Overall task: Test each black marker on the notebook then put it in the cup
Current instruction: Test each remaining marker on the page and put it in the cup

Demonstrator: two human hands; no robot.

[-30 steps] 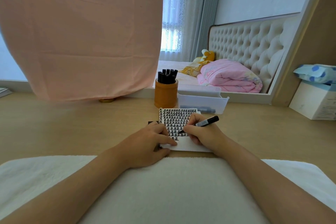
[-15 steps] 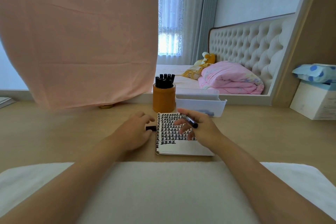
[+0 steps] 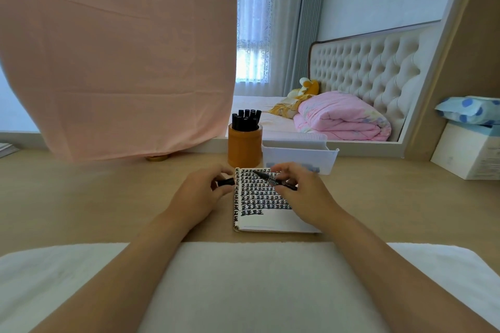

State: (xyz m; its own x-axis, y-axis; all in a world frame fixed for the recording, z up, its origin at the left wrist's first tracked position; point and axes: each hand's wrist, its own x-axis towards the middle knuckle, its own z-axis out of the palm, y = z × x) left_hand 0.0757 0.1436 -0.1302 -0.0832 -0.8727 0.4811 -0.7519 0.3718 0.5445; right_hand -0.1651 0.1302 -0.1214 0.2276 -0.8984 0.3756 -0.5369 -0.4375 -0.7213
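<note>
Right hand (image 3: pixel 300 192) pinches the bare-tipped marker (image 3: pixel 273 180) over the notebook (image 3: pixel 270 220); left hand (image 3: pixel 200 192) pinches its cap (image 3: pixel 226 182) at the notebook's left edge. Capping askew could ink that hand.

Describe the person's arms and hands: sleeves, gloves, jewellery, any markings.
Nothing worn is visible. The left hand and right hand are bare, with no gloves, rings or markings visible. The left forearm and right forearm are bare too, with no sleeves, watch or bracelet in view down to the frame's edge.
</note>
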